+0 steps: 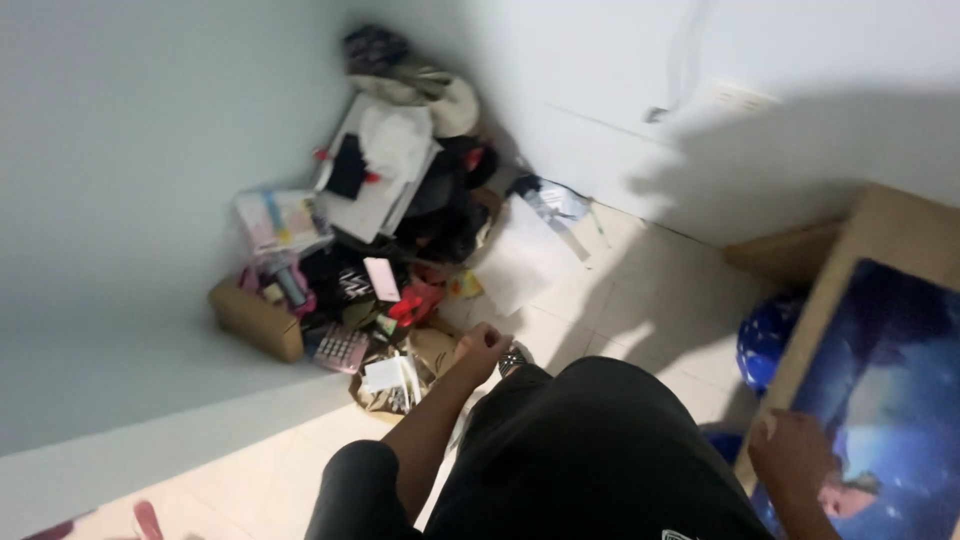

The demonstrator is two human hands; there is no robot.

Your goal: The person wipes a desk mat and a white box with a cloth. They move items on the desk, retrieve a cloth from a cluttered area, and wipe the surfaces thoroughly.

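My left hand (481, 347) reaches down to the floor at the edge of a heap of clutter (385, 230), its fingers curled into a fist above a brown paper bag (425, 365). A small metallic watch-like thing (515, 357) lies right beside that hand. Whether the hand grips it is not clear. My right hand (792, 455) is closed on the left edge of a large flat cardboard box (880, 225) with a blue picture (880, 390) on its face. My dark trouser leg (590, 450) fills the lower middle.
The heap sits in the corner of two pale walls: papers, dark clothes, a small cardboard box (255, 318), a calculator (342, 349), red bits. A white sheet (522, 255) lies on the tiled floor. A blue ball (765, 335) rests beside the big box.
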